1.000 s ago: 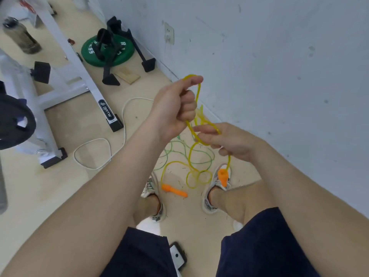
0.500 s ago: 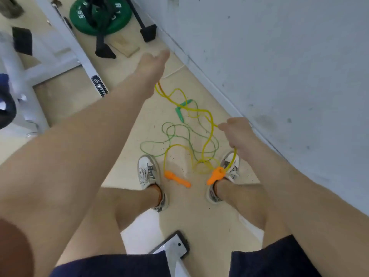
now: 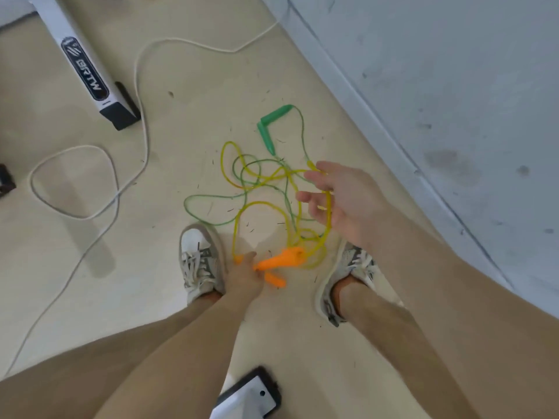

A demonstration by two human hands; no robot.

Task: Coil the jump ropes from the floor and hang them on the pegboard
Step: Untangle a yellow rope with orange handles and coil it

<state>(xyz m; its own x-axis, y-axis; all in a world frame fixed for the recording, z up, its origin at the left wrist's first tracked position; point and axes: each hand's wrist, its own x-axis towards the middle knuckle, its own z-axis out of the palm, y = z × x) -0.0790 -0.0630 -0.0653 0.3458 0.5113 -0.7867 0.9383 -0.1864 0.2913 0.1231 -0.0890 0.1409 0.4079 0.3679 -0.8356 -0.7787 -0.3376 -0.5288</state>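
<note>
Lying tangled on the beige floor (image 3: 90, 297) between two grey-and-white sneakers (image 3: 199, 264): translucent yellow plastic jump rope (image 3: 260, 202), thin green jump rope (image 3: 211, 196) with green handles (image 3: 273, 117). Left hand (image 3: 245, 276) low at the floor, grip closed round one orange handle (image 3: 273, 280); second orange handle (image 3: 286, 257) just beside it. Right hand (image 3: 341, 201) above the tangle, grip open, fingers spread, yellow rope draped across the palm. White cable (image 3: 81, 146) looped at left
</note>
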